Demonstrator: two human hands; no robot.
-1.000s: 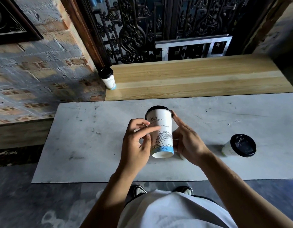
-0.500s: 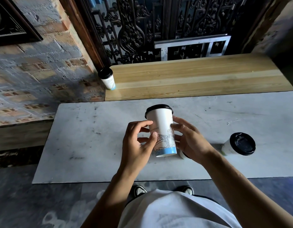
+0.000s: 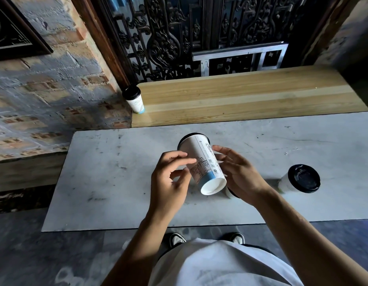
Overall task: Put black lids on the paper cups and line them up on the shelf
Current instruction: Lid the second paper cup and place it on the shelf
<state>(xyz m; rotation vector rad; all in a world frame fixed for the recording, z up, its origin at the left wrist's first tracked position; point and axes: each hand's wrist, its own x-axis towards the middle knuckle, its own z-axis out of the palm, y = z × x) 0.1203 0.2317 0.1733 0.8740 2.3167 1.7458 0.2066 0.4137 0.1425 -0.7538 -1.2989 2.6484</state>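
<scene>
We hold a white printed paper cup with a black lid (image 3: pixel 201 162) tipped away over the middle of the grey tabletop (image 3: pixel 108 182). Our left hand (image 3: pixel 170 178) pinches its side with curled fingers and our right hand (image 3: pixel 238 174) cradles it. Lidding looks done; next we judge it goes upright on the pale wooden shelf (image 3: pixel 241 100) at twelve o'clock, beside the lidded cup (image 3: pixel 134 100) at ten.

White printed paper cup (image 3: pixel 201 162) with blue base band, black lid (image 3: pixel 184 138) on, tilted with bottom toward camera, held above the grey table. Second lidded cup (image 3: pixel 298 179) upright on the table at right. Third lidded cup (image 3: pixel 134 99) upright at the wooden shelf (image 3: pixel 241 96) left end.
</scene>
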